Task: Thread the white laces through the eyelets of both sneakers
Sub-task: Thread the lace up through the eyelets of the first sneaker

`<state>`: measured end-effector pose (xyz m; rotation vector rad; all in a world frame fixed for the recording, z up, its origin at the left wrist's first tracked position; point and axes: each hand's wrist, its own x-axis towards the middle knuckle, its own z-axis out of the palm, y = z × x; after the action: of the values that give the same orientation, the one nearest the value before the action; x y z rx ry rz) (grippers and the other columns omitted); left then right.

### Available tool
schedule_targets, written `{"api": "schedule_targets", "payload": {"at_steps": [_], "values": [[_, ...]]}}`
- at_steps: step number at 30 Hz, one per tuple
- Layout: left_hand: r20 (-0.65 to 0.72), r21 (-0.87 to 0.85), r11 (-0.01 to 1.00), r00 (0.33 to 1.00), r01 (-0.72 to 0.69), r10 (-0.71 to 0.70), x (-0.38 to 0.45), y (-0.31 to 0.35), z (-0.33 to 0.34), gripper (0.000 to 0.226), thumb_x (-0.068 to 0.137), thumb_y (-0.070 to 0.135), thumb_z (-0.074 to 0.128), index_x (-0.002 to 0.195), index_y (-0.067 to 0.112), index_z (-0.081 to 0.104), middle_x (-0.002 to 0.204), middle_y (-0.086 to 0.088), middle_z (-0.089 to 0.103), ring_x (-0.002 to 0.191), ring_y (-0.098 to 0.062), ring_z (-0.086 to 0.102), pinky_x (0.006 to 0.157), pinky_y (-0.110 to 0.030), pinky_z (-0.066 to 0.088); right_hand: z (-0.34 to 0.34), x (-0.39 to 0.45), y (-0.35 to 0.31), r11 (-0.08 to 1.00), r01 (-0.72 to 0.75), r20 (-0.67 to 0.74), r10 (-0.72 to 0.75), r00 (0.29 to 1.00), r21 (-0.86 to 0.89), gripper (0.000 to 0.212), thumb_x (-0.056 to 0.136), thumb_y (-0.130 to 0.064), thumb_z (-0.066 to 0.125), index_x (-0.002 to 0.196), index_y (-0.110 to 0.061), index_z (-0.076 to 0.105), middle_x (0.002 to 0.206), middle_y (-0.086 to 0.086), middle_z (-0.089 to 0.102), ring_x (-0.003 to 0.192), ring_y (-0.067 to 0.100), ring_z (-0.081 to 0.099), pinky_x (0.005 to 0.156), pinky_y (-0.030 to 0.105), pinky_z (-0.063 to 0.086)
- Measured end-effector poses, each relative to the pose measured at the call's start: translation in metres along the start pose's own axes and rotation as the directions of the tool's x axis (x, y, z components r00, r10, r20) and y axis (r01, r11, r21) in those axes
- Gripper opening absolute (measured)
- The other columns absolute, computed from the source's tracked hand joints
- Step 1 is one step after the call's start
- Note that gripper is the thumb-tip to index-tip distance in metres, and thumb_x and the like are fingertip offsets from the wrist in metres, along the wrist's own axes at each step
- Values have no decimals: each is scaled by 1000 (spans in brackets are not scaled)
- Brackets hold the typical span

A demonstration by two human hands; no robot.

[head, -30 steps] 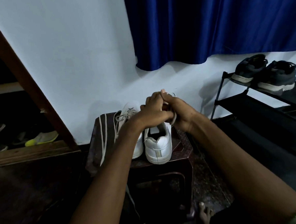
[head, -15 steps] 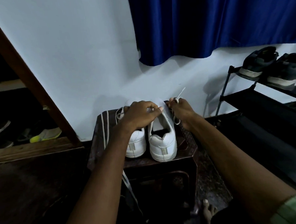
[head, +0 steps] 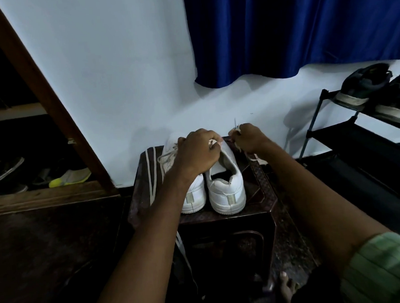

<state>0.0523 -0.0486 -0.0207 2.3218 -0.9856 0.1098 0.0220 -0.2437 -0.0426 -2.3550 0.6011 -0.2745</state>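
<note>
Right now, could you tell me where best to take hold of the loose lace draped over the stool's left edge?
Pinch the loose lace on the stool top, coming from above and the left: there its strands lie flat and exposed, beside the left sneaker.

Two hands work a white lace at a pair of white sneakers on a dark counter.

The left hand and right hand each pinch the lace above the right sneaker; the left sneaker stands touching it.
</note>
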Motion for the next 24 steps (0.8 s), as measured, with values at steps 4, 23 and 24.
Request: {"api": "schedule_targets", "payload": {"at_steps": [4, 23, 24], "values": [[-2, -157, 988, 1000, 8, -8, 2, 4, 1, 23, 90, 30, 57, 97, 35, 78, 105, 16, 76, 99, -10, 67, 101, -45, 50, 1, 8, -1, 968, 12, 99, 13, 995, -250, 22, 97, -29, 60, 97, -8, 55, 119, 24, 65, 113, 41, 62, 76, 32, 39], [-123, -313, 949, 992, -22, -18, -5, -6, -33, 28, 96, 12, 58, 98, 30, 80, 97, 15, 78, 91, -4, 69, 89, -26, 54, 5, -29, -6, 952, 79, 34, -72, 997, -297, 27, 103, -19, 46, 118, 1, 56, 127, 27, 63, 118, 45, 59, 89, 40, 43], [-137, -335, 942, 990, -22, -25, -6, -10, -37, 29, 97, 11, 57, 99, 29, 80, 99, 15, 78, 92, -2, 69, 87, -22, 53, 2, -29, -10, 955, 80, -9, -86, 996, -287, 30, 103, -18, 48, 123, 2, 57, 130, 27, 62, 121, 45, 57, 93, 41, 44]]}}
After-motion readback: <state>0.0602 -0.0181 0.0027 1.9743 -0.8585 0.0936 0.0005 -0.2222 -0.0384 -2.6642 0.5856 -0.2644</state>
